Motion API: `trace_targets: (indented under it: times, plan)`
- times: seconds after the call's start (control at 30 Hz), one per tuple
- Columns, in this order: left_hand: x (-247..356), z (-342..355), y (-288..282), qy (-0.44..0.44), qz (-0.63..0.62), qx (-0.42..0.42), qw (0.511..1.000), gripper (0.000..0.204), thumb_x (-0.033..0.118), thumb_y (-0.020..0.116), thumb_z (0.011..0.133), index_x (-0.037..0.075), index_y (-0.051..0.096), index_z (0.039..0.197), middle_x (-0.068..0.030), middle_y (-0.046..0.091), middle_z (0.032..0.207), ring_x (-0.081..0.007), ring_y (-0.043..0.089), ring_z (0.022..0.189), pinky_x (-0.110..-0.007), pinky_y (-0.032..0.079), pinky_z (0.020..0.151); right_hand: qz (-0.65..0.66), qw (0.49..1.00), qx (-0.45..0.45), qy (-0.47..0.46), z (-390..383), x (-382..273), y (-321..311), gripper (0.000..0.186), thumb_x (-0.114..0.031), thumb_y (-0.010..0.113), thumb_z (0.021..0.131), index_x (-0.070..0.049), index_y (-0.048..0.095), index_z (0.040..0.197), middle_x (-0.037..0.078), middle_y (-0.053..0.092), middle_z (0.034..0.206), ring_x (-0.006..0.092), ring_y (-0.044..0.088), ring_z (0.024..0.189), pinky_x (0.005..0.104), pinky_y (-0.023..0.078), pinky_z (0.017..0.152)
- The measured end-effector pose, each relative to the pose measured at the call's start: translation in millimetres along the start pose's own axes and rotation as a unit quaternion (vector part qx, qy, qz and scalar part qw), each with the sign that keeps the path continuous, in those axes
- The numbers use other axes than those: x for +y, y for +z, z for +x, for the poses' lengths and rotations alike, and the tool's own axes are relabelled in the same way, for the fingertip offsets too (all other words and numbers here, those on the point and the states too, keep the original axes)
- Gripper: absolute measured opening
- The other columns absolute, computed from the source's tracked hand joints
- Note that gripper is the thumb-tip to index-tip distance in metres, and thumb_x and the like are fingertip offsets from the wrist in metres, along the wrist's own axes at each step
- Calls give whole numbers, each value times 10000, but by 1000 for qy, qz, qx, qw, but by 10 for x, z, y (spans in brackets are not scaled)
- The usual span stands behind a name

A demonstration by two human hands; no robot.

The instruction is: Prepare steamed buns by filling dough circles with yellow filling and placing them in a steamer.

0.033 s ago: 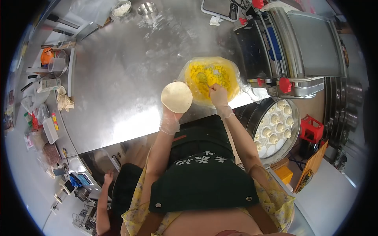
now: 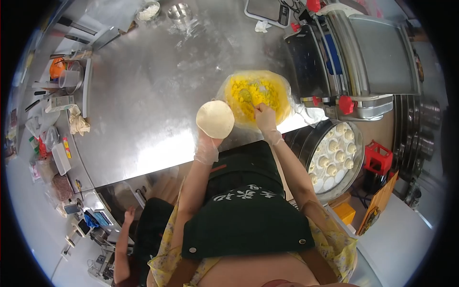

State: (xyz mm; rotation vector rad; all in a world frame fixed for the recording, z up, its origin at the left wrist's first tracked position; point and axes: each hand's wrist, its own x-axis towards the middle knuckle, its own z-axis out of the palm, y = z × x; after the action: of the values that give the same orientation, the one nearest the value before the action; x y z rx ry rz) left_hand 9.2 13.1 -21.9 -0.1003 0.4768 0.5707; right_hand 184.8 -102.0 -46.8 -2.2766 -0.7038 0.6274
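A round, pale dough wrapper (image 2: 215,119) lies flat on my left hand (image 2: 207,141), which wears a clear plastic glove. The wrapper hides most of the fingers beneath it. My right hand (image 2: 266,116), gloved too, is closed around the handle of a spoon (image 2: 246,95). The spoon's bowl rests in crumbly yellow filling with green bits (image 2: 263,87). That filling sits in a wide bowl lined with clear plastic (image 2: 283,112), just right of the wrapper on the metal table.
At my right, a round steamer (image 2: 306,143) holds several pleated buns (image 2: 340,156) on white papers. A machine with red knobs (image 2: 346,104) stands beyond it. A scale (image 2: 267,10) and a small metal bowl (image 2: 180,13) sit far back. A co-worker's arm (image 2: 123,244) shows at lower left.
The co-worker's arm and body at lower left have shifted slightly to the left. My hands, the wrapper and the spoon look practically the same.
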Motion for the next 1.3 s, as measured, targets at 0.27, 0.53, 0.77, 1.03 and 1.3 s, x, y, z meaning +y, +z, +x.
trace_targets:
  times: [0.27, 0.53, 0.77, 1.03, 1.3]
  plan:
    - [12, -41, -28, 15, 13, 6, 1000, 451, 391, 468, 972, 109, 503, 1322, -143, 581, 1286, -351, 552, 1203, -482, 473, 1010, -215, 969, 70, -102, 63, 6, -239, 110, -121, 566, 889, -38, 628, 928, 224, 654, 767, 385, 653, 668, 475, 516, 595]
    - [-18, -24, -85, 39, 55, -18, 998, 511, 446, 472, 969, 117, 473, 1360, -138, 551, 1331, -329, 534, 1236, -476, 465, 1026, -46, 996, 67, -46, 14, 44, -316, 146, -113, 566, 897, -18, 673, 929, 115, 675, 711, 236, 649, 589, 357, 496, 538]
    - [-44, -20, -80, 32, 58, -17, 998, 553, 476, 491, 957, 126, 457, 1382, -129, 535, 1361, -308, 533, 1244, -464, 464, 1029, 99, 977, -56, 179, 147, 106, -211, 164, -130, 604, 869, 5, 694, 894, 82, 664, 658, 168, 629, 603, 314, 473, 560]
    - [-42, -2, -77, 48, 86, -40, 994, 566, 488, 492, 952, 120, 454, 1381, -134, 539, 1354, -312, 530, 1247, -467, 461, 1033, 3, 999, 54, 6, 226, 147, -121, 127, -103, 599, 858, -10, 682, 878, 176, 654, 686, 284, 646, 623, 366, 484, 586]
    - [-96, 16, -108, 43, -5, -45, 998, 479, 415, 434, 986, 100, 498, 1341, -136, 568, 1317, -322, 545, 1229, -482, 469, 1020, -43, 998, 24, -37, -72, 80, -72, 101, -99, 610, 859, -9, 655, 842, 187, 657, 692, 309, 665, 643, 367, 499, 597]
